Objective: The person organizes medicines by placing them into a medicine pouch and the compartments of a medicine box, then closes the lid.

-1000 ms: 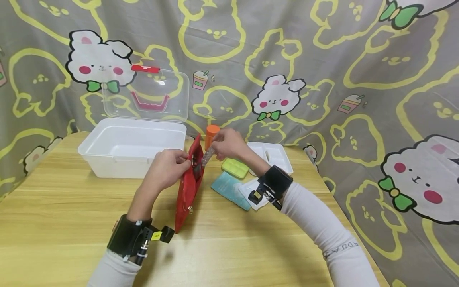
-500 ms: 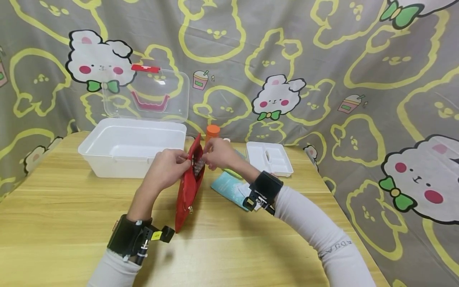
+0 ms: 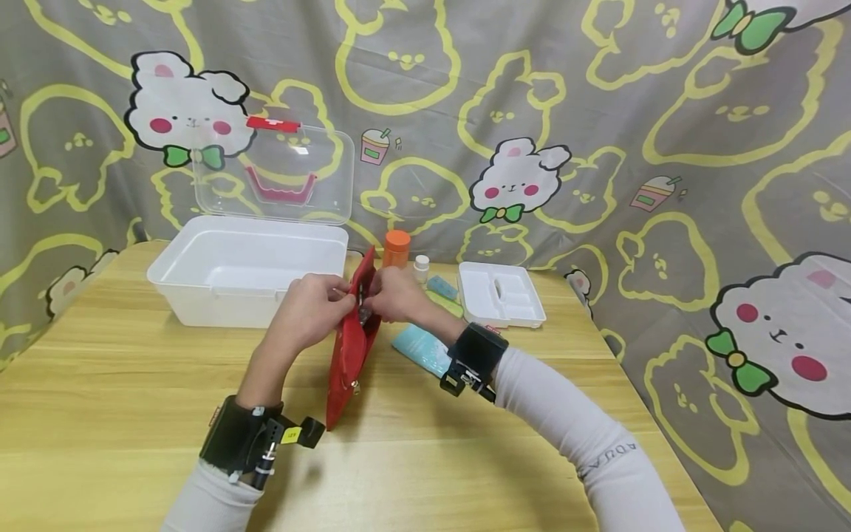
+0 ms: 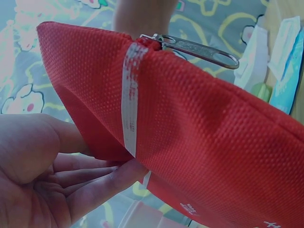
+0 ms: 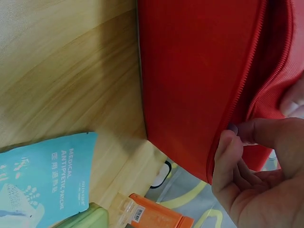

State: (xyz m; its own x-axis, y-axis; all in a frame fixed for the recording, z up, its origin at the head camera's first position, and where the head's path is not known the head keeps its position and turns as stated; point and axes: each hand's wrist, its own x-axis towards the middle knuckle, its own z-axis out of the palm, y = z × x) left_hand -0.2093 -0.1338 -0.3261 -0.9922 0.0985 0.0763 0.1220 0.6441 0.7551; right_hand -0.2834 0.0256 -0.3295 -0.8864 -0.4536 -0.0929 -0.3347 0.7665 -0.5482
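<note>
A red zip pouch (image 3: pixel 349 355) stands on edge on the table, its zipped mouth facing up and partly unzipped. My left hand (image 3: pixel 312 310) pinches its left side; in the left wrist view the thumb and fingers (image 4: pixel 109 185) hold the red cloth below a metal zip pull (image 4: pixel 204 52). At the mouth, my right hand (image 3: pixel 399 295) has its fingertips on the far part of the zipped edge, thumb outside and index finger at the opening. A small dark bit (image 5: pixel 232 128) shows between these fingertips. Something greyish and shiny (image 3: pixel 364 315) lies inside the pouch, mostly hidden.
An open white box (image 3: pixel 246 295) with a clear lid (image 3: pixel 312 155) stands at back left. Behind the pouch are an orange bottle (image 3: pixel 397 250) and a small white bottle (image 3: pixel 422 267). A white divided tray (image 3: pixel 479 295), a yellow-green case (image 3: pixel 447 303) and a teal packet (image 3: pixel 420 349) lie right.
My right hand has moved left and down to the pouch mouth; the clear, glittery packet it held has gone into the pouch. My left hand keeps its hold.
</note>
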